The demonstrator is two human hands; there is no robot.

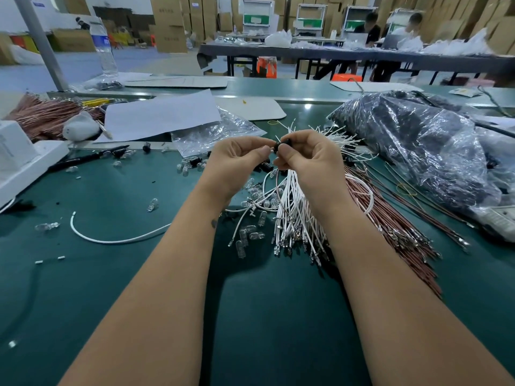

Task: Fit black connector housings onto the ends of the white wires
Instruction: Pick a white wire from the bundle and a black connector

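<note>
At frame centre, left hand (239, 154) and right hand (303, 154) both pinch one black connector housing (279, 143) above the white wires (292, 215). Recommend straight, aligned insertion until seated.

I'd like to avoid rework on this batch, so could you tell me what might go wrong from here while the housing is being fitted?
1. Both hands, left hand and right hand, pinch the small black housing above the white wire bundle; if it slips, it could drop among the wires.
2. Loose glass bulbs lie right beside the forearms; a lowered arm might crush or scatter them.
</note>
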